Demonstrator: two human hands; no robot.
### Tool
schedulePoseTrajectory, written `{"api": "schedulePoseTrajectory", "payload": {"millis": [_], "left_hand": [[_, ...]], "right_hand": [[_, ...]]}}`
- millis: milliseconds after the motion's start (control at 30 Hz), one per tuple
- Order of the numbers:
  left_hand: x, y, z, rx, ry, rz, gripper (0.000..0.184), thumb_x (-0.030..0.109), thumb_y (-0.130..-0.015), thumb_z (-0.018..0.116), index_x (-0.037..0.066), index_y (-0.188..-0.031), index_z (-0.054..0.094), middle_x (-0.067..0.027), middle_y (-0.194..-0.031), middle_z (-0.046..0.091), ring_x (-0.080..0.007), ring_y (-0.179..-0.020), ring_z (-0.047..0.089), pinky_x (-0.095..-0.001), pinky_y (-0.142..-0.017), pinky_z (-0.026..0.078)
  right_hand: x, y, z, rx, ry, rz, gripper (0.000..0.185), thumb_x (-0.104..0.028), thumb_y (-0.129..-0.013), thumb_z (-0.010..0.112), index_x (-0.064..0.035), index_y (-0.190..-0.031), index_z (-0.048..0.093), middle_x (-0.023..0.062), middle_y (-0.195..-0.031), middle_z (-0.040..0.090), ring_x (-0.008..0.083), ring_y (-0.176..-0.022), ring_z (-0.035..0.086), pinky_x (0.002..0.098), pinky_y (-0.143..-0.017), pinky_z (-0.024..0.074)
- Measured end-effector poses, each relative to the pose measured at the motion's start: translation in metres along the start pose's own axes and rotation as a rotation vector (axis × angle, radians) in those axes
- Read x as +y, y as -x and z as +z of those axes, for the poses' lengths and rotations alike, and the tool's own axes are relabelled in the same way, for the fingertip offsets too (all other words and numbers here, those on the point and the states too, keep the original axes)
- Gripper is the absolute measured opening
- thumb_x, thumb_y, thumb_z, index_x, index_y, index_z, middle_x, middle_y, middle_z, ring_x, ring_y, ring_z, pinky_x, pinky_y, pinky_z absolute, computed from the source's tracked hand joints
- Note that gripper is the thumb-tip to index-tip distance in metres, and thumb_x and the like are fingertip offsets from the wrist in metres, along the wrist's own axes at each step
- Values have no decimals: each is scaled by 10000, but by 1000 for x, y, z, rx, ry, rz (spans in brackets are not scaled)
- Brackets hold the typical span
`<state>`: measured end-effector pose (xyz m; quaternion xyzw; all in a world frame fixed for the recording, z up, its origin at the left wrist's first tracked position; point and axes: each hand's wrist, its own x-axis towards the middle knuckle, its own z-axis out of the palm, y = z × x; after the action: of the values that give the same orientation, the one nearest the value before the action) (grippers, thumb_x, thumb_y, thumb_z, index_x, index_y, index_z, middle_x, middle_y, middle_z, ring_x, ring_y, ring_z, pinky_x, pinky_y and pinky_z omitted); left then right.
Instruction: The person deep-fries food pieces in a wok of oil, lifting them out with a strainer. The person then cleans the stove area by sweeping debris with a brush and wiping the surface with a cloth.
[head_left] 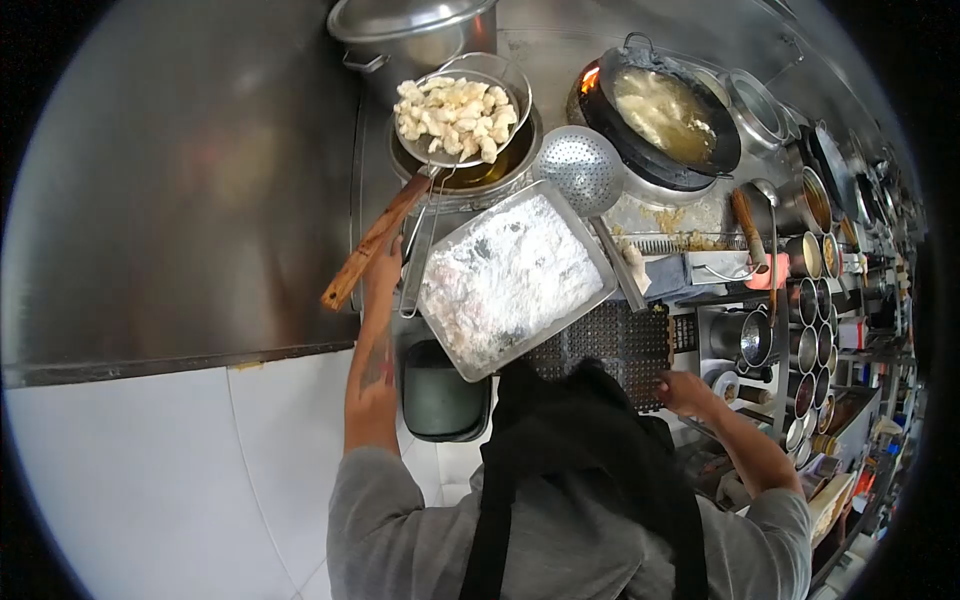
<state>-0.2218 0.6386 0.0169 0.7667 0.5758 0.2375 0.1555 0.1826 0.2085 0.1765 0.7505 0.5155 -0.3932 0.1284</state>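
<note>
Overhead view of a person at a steel bench: at 12 o'clock, a strainer heaped with pale, lumpy pieces sits above a pot of golden liquid. The left hand, at 9 to 10 o'clock, is at the strainer's wooden handle; I cannot tell whether its grip is closed around it. The right hand, at 4 o'clock, has curled fingers near a dark perforated mat; whether it pinches anything is unclear. The work looks partway along: this batch is already out of the liquid but not out of the strainer, while a pale mass lies in the wok at 1 to 2 o'clock. The central tray still holds plenty of white powder; how cooked anything is, I cannot judge.
</note>
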Motion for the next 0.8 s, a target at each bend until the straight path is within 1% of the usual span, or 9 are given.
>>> {"api": "schedulePoseTrajectory", "payload": {"millis": [133, 167, 233, 367, 467, 533, 633, 700, 800], "left_hand": [[31, 41, -38, -330, 909, -443, 480, 433, -923, 433, 25, -1141, 561, -134, -988, 631, -151, -735, 601, -269, -681, 467], [51, 50, -52, -332, 900, -419, 480, 433, -923, 433, 25, -1141, 561, -134, -988, 631, -151, -735, 601, -269, -681, 467], [113, 69, -94, -654, 1619, -447, 511, 458, -923, 414, 42, -1206, 507, -147, -1020, 619, -175, -725, 595, -279, -650, 460], [162, 75, -117, -621, 1710, -499, 510, 449, -927, 408, 58, -1252, 452, -161, -1058, 600, -182, -715, 593, -266, -659, 455], [168, 53, -111, -625, 1560, -542, 454, 378, -936, 426, 57, -1256, 432, -159, -1055, 584, -138, -619, 543, -237, -575, 442], [156, 42, -99, -579, 1563, -619, 376, 258, -937, 450, 35, -1241, 440, -120, -953, 591, -58, -520, 452, -184, -424, 376], [166, 36, -94, -578, 1555, -654, 355, 163, -925, 461, 37, -1252, 405, -97, -898, 548, -48, -476, 370, -184, -374, 317], [207, 47, -110, -546, 1537, -647, 226, 51, -884, 491, -13, -1099, 465, -79, -804, 502, -49, -449, 349, -168, -364, 302], [219, 52, -122, -485, 1619, -708, 123, 11, -862, 511, -18, -981, 497, -57, -763, 488, -39, -443, 337, -159, -346, 272]], "right_hand": [[81, 6, 74, -17, -71, 116, 301, -262, -810, 527, -56, -1019, 593, 229, -983, 604, 400, -956, 561, 471, -794, 462], [90, 5, 94, -60, -96, 209, 311, -272, -804, 539, -56, -1019, 601, 227, -1004, 602, 401, -967, 558, 469, -806, 462], [98, 11, 125, 13, -217, 238, 327, -280, -797, 554, -57, -1031, 602, 220, -1022, 600, 394, -980, 558, 467, -815, 459], [177, -14, 284, 218, -525, 160, 395, -292, -725, 665, -78, -1053, 609, 169, -1038, 622, 321, -1002, 588, 413, -799, 479], [206, -3, 340, 77, -495, 223, 347, -250, -712, 686, -73, -1003, 621, 146, -950, 648, 298, -884, 634, 378, -727, 505], [205, 9, 352, -150, -651, 471, 242, -196, -761, 635, -42, -947, 623, 140, -856, 656, 254, -719, 654, 359, -609, 519], [248, -2, 417, -219, -724, 319, 153, -146, -809, 551, -26, -877, 617, 132, -772, 650, 228, -596, 635, 357, -519, 511], [258, 2, 450, -74, -1325, 619, 164, -109, -838, 469, -13, -812, 599, 132, -748, 638, 222, -573, 625, 353, -479, 506], [242, 28, 444, -24, -1353, 609, 169, -93, -835, 453, -8, -802, 595, 130, -729, 627, 240, -563, 622, 371, -480, 513]]}}
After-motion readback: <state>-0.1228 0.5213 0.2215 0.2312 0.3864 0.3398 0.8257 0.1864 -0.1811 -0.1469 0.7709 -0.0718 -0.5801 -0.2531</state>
